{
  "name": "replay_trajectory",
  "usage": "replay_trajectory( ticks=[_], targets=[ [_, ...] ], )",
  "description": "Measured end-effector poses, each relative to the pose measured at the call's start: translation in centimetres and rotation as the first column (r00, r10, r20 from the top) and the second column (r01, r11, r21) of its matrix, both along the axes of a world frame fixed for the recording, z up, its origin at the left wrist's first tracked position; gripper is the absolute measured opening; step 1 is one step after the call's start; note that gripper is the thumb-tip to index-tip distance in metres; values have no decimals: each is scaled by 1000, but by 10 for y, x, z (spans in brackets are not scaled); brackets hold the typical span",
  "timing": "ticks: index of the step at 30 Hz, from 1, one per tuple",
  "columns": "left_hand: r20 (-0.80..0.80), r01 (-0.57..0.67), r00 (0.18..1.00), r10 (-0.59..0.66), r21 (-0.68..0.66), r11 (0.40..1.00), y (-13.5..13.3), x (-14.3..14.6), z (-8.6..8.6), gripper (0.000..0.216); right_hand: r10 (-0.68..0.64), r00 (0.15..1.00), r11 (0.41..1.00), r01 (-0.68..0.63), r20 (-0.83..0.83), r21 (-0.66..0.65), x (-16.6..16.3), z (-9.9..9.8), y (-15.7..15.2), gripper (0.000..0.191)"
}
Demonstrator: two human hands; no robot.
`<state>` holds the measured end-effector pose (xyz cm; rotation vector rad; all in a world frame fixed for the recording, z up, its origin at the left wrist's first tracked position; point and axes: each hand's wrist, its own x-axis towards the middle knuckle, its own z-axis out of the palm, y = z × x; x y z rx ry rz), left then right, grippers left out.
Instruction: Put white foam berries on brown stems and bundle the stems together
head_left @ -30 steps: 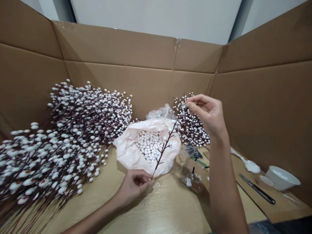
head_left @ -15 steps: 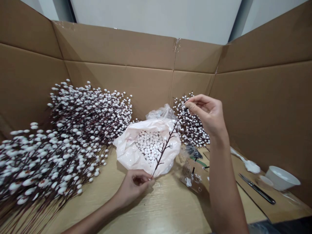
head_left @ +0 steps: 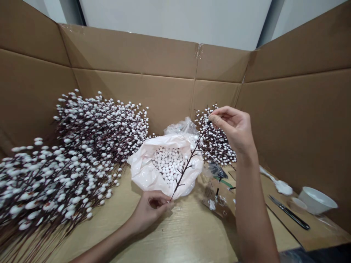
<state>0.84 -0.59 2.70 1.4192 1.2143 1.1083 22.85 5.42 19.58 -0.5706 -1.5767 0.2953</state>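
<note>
A thin dark twig (head_left: 184, 171) with a few white beads runs slantwise above the table. My left hand (head_left: 150, 210) pinches its lower end just above the wooden tabletop. Raised at the upper end, my right hand (head_left: 233, 126) has thumb and forefinger pressed together on the twig's tip. Under the twig lies an open pink plastic bag (head_left: 145, 171) full of small white foam beads (head_left: 168, 162). A small bunch of beaded twigs (head_left: 216, 146) stands behind my right hand.
A large heap of beaded branches (head_left: 68, 153) fills the left side of the table. Cardboard walls (head_left: 137, 65) enclose the space on three sides. At the right lie a white bowl (head_left: 316, 199), a dark knife-like tool (head_left: 289, 212) and scraps of clear plastic (head_left: 215, 197).
</note>
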Motion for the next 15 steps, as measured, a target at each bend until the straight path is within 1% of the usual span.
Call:
replay_trajectory(
  ticks=[5,9,13,15],
  targets=[
    [-14,2,1000,-2,4,1000,-1,0,-2,24,-6,1000,1000,6,-3,1,1,0,0,5],
    [-15,19,1000,-19,19,1000,-1,-1,-3,22,1,1000,1000,-2,23,24,4,-2,0,2],
    [-3,26,1000,-26,26,999,0,-1,-2,21,28,999,999,-29,44,34,6,-3,0,7],
    [7,18,1000,-18,19,1000,0,-1,-1,21,20,999,999,-22,50,32,6,-3,-1,6]
  ],
)
